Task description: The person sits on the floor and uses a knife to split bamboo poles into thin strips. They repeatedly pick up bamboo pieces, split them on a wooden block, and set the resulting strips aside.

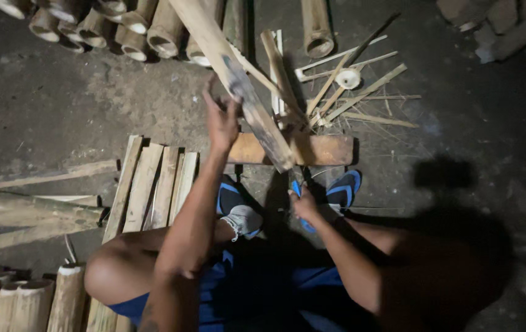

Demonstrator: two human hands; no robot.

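My left hand (222, 123) is raised with fingers spread against a long split bamboo piece (232, 74) that leans from the top centre down onto a wooden block (330, 149). My right hand (303, 204) is lower, near my feet, closed around a blue-handled tool (298, 192) whose blade I cannot make out. I sit on the ground with my knees up and sandalled feet (343, 189) by the block.
Flat bamboo slats (152, 184) lie left of my legs. Round bamboo tubes (115, 27) are piled at the top left and bamboo sections (23, 304) stand at the bottom left. Thin splinters and strips (361, 92) litter the ground behind the block.
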